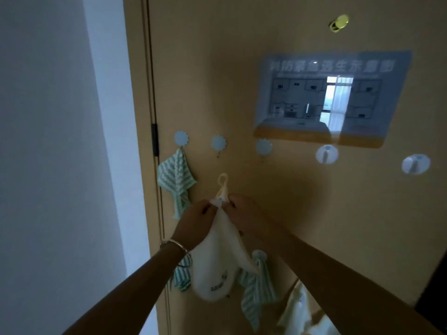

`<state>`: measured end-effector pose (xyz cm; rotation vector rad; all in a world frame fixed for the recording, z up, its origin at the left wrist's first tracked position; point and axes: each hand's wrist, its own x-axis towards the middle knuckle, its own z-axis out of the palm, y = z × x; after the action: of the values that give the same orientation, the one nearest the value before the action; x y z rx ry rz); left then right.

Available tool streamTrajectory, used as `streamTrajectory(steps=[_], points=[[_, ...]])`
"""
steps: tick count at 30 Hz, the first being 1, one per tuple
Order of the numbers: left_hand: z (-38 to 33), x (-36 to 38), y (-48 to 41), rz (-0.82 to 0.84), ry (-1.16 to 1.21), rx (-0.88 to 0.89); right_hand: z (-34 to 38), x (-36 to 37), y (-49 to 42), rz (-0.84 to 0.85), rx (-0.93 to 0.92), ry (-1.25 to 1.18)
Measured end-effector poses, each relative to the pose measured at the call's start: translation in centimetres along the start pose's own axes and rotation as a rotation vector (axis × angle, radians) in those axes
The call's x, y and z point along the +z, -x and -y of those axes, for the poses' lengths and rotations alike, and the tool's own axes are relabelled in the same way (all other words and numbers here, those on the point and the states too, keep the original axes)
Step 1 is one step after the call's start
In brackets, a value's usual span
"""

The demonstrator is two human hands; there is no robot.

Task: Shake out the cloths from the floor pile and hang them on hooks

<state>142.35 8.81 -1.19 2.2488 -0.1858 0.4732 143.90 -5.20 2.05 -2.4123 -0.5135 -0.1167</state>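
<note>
Indoor lodging, hotel or dormitory type: yellow door (pixel 242 68) carrying floor-plan evacuation notice (pixel 297 93), stick-on hooks (pixel 219 142) below, white wall (pixel 48 117) left.

Yellow door (pixel 242 93): hooks (pixel 219 142), striped cloths (pixel 175 175), poster (pixel 333 97)

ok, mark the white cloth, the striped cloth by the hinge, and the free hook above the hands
white cloth (pixel 212 262): head view, hanging body
striped cloth (pixel 175 175): head view, central stripes
free hook (pixel 218 142): head view, blue disc

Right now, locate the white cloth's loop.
Head view, centre: the white cloth's loop stands above the left hand and right hand, below the second blue hook, right of the striped cloth.
</note>
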Motion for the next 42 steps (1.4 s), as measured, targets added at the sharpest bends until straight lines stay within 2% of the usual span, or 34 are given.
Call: streamTrajectory(steps=[3,6,9,13,16,21,32,42], points=[[1.0,-0.7,-2.1,-0.017,-0.017,-0.036,-0.3,1.1,-2.9,0.013,-0.008,-0.039],[1.8,-0.8,-4.8,-0.045,0.064,-0.044,-0.5,1.6,-5.6,-0.027,-0.02,-0.018],[2.6,-0.5,-7.1,-0.013,0.093,-0.051,-1.2,2.0,-8.6,-0.045,0.003,-0.031],[3.6,-0.2,-10.2,0.002,0.118,-0.044,-2.1,2.6,-11.9,-0.071,0.023,-0.178],[3.9,0.0,-11.9,0.001,0.114,-0.033,-2.4,2.1,-13.3,-0.058,0.039,-0.173],[4.5,0.7,-13.6,-0.027,0.142,-0.018,-2.8,1.6,-14.3,-0.063,0.051,-0.145],[5.3,1.0,-13.8,-0.075,0.203,-0.04,-2.1,1.6,-14.3,-0.027,0.032,-0.257],[5.2,1.9,-11.4,0.002,0.113,-0.039,-3.0,2.6,-11.9,0.054,0.127,-0.265]])
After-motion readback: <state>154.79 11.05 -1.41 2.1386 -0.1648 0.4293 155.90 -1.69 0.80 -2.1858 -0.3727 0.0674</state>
